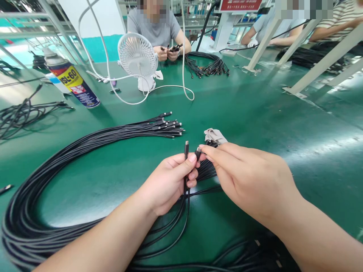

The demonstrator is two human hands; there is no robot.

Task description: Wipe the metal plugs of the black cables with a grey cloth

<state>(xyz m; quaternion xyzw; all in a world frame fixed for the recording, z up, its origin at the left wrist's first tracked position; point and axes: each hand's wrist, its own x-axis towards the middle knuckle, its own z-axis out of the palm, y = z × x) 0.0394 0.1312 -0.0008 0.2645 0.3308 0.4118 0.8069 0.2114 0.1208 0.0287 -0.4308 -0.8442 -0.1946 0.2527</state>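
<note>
My left hand (172, 177) is closed around black USB cables in front of me. One USB cable plug (186, 148) points straight up between its thumb and fingers. Just right of it a second USB plug (198, 152) tilts toward my right hand (249, 173), whose thumb and forefinger pinch at its metal end. Cable cords (185, 219) hang down below my left fist. Behind my right fingers, more black cables (205, 172) lie bunched, with a pale crumpled cloth (214, 136) over their ends. A large looped cable bundle (22, 196) curves around to the left, its plugs (170, 126) fanned out beyond my hands.
On the green table (263, 109) stand a white fan (138, 54) and a spray can (74, 81), with a white cord (170, 86) nearby. Another tangle of cables (22, 113) lies left. Across the table a person (154, 26) holds cable ends; white posts (320, 62) rise right.
</note>
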